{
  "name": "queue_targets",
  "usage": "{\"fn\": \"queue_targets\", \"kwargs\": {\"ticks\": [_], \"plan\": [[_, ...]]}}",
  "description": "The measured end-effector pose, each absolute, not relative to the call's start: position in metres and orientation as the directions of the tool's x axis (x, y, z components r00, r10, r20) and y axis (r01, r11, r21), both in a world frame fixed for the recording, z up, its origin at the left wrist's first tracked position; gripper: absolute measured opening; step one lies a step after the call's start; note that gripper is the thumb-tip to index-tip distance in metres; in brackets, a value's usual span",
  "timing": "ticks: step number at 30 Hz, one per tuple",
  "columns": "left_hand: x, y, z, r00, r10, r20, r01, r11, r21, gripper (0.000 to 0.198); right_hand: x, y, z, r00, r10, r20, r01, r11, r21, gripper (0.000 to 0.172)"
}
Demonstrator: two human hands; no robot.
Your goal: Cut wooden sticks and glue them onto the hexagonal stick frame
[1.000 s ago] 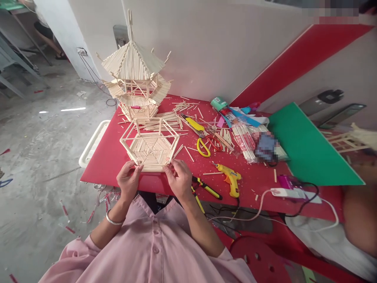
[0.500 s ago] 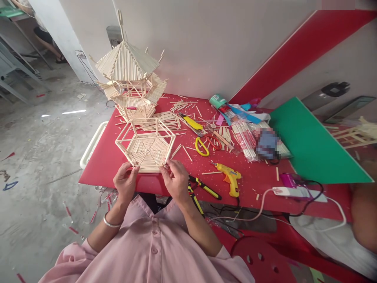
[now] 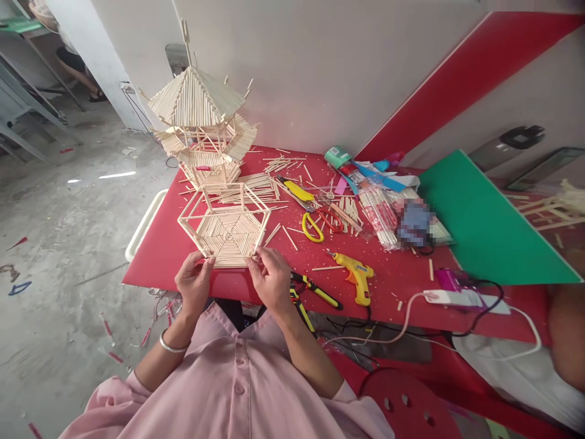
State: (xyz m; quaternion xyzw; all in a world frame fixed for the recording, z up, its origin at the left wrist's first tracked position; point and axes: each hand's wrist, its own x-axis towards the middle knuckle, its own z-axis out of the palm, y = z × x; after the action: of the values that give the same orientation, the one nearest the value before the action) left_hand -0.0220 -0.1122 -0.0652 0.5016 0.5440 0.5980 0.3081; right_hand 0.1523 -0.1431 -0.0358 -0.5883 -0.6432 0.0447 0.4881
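A flat hexagonal frame of pale wooden sticks [image 3: 227, 227] lies on the red table [image 3: 158, 256] near its front edge. My left hand [image 3: 194, 281] pinches the frame's near left corner. My right hand [image 3: 271, 277] has its fingers closed on the near right corner. Behind the frame stands a tiered pagoda model of sticks [image 3: 201, 128].
Loose sticks [image 3: 278, 166], yellow-handled scissors [image 3: 314, 227], yellow pliers [image 3: 315, 291], a yellow glue gun [image 3: 357, 277], packets of sticks [image 3: 381, 216], a green board [image 3: 484, 225] and a power strip with cables [image 3: 461, 299] lie on the table. Another person's arm [image 3: 567, 335] shows at right. A red stool [image 3: 406, 408] sits below.
The view has shifted slightly; both hands and the hexagonal frame sit a little further left. Their hold on the frame looks the same.
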Motion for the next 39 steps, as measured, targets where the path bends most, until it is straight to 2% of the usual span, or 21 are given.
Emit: {"fn": "queue_targets", "kwargs": {"ticks": [17,39], "plan": [[-0.0215,-0.1112,-0.0663,-0.298,0.920,0.254,0.130,-0.224,0.966,0.019,0.1524,-0.1433,-0.0368,0.163,0.805,0.570,0.720,0.298,-0.626,0.022],[-0.0234,-0.1095,-0.0680,-0.315,0.915,0.250,0.176,-0.203,0.963,0.018,0.1516,-0.1416,-0.0368,0.150,0.800,0.581,0.753,0.288,-0.591,0.022]]}}
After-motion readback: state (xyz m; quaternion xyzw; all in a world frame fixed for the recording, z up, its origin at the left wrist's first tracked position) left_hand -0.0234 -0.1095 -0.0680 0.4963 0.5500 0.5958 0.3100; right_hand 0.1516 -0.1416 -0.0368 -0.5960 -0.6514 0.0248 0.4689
